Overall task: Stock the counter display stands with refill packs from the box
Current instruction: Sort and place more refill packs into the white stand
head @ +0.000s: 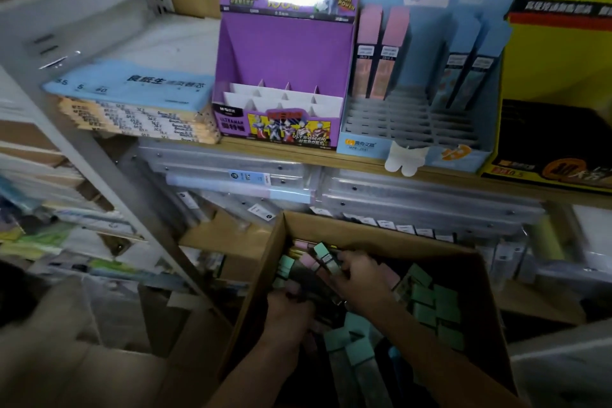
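A brown cardboard box (381, 235) stands open below the shelf, filled with several green, pink and blue refill packs (427, 301). Both hands are down inside it. My right hand (359, 278) grips a green-topped pack (326, 257) that tilts up out of the pile. My left hand (288, 310) curls round a bundle of dark packs beside it. On the wooden shelf above, the purple display stand (281, 53) has empty white slots. The light blue stand (427, 103) holds two pink packs (381, 53) and two blue packs (463, 76) at its back rows.
A stack of blue and orange paper pads (132, 103) lies left of the purple stand. A yellow and black display (559, 83) stands at the right. Clear plastic cases (414, 195) fill the shelf under the stands. A white rack upright (109, 172) slants at left.
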Available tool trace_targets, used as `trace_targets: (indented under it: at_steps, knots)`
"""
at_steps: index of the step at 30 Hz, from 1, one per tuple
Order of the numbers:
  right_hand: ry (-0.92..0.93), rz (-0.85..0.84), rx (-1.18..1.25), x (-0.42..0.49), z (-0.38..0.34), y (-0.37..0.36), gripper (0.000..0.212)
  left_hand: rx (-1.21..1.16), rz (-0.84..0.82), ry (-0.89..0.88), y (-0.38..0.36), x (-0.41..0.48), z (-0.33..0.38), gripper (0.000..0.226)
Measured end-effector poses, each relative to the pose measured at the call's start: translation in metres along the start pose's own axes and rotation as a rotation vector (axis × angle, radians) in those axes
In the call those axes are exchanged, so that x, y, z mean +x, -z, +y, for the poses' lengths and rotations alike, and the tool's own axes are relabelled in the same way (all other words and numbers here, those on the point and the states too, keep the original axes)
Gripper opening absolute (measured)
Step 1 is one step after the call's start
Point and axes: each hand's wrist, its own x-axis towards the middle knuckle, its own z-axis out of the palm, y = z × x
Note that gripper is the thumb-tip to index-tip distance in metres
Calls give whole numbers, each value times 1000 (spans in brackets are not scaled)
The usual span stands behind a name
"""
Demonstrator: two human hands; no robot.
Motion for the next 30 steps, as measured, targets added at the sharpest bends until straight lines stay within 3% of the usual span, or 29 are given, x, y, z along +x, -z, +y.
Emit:
trace_targets:
  at_steps: [11,13,15,18,22,26,28,30]
  knots:
    - [70,-73,-178,3,-9,-12,21,-98,84,42,-6,2,-4,22]
    - [60,-118,-225,7,-10,-11,10,-140,106,54,-7,1,-5,25]
    - [59,-153,-262,9,-10,-12,20,-168,108,60,-8,1,-5,25]
    - [73,-140,-270,8,-7,-13,10,-186,100,66,-7,-1,-3,32]
    - [50,-116,-223,2,-2,-18,9,-228,63,65,-12,0,0,43]
    - [40,-120,-10,-2,3,-13,23,-248,60,82,-15,3,-2,30]
    - [29,-139,85,-3,5,-8,12,-254,76,72,-14,5,-3,27]
    - [21,-166,144,-5,7,-6,30,-223,87,77,-15,7,-3,28]
